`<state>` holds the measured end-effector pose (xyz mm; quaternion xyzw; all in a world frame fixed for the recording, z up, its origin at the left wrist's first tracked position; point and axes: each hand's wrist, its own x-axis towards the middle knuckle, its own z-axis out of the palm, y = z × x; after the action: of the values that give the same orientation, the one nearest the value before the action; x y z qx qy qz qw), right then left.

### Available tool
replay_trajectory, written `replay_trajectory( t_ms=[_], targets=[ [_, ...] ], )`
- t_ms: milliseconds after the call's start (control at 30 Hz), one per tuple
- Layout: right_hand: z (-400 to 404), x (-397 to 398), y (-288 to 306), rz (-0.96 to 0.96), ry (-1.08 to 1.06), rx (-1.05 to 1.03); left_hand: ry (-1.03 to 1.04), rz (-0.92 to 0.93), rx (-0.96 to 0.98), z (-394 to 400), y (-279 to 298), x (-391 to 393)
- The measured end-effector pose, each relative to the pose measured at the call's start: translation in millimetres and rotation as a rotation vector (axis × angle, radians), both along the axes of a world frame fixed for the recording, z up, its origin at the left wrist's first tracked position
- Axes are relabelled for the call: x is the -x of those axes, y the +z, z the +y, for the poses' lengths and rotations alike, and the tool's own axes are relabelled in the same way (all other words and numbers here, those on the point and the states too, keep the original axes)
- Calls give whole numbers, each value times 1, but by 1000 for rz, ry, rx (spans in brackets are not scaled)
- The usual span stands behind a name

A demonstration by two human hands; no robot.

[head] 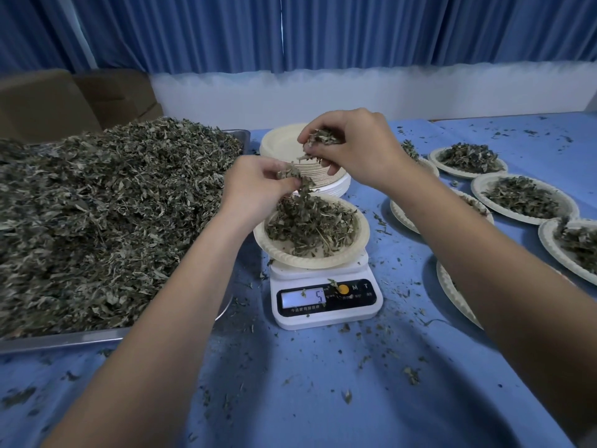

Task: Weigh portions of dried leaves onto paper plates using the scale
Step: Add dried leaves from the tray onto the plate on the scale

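A white digital scale (326,300) stands mid-table, its display partly hidden by crumbs, with a "5" visible. On it rests a paper plate (323,258) heaped with dried leaves (311,226). My left hand (255,189) hovers over the plate's far left edge, fingers pinched on a small clump of dried leaves that trails down onto the heap. My right hand (352,145) is higher and further back, closed around another clump of leaves. A big metal tray (64,341) piled with dried leaves (97,205) fills the left side.
A stack of empty paper plates (281,145) sits behind the scale. Several filled plates (523,197) lie on the right, some partly hidden by my right forearm. Leaf crumbs litter the blue tablecloth (323,383). Cardboard boxes (64,98) stand at the back left.
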<state>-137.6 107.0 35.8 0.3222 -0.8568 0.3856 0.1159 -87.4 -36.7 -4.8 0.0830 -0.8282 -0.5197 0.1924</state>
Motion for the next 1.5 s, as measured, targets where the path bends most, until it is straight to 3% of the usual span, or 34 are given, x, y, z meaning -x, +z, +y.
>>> replay_trajectory(
  t_ms=[267, 567, 800, 967, 1067, 1200, 1367, 1500],
  targets=[
    [2, 2, -2, -18, -10, -53, -157, -101, 79, 0, -5, -4],
    [-1, 2, -7, -27, 19, -82, -126, -10, -111, 4, -2, -1],
    [-45, -12, -12, -11, 134, -17, -66, 97, -148, -15, 2, -16],
    [-124, -30, -28, 146, 293, -282, 200, -91, 92, -75, -1, -52],
    [-154, -42, -39, 119, 421, -514, 209, -262, 144, -99, -4, -76],
    [-169, -47, -44, 103, 428, -656, 184, -309, 182, -111, -12, -88],
    [-147, -39, -35, 88, 370, -533, 194, -146, 221, -105, -13, -74],
    [-87, -21, -30, 9, 166, -286, 104, -12, 125, -65, -10, -49]
  ],
)
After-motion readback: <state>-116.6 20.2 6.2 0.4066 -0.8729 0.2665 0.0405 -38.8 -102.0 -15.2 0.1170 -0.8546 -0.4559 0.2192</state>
